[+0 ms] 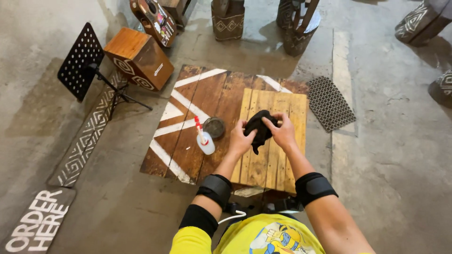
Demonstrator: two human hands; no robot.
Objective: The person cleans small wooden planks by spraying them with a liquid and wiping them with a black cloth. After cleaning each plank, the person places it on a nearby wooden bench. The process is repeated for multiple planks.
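Both my hands hold a crumpled black cloth [259, 128] above a small light wooden slatted table [292, 155]. My left hand [241, 139] grips its left side and my right hand [284, 131] grips its right side. A corner of the cloth hangs down between them. To the left, on a darker wooden board with white stripes [188, 122], stand a clear spray bottle with a red and white nozzle [204, 139] and a small dark round lid or dish [214, 127].
A wooden box drum [139, 57], a black perforated music stand [81, 61] and a guitar [155, 19] stand at the back left. A black patterned mat [330, 103] lies right of the table. Carved stools [228, 21] stand behind. Concrete floor surrounds everything.
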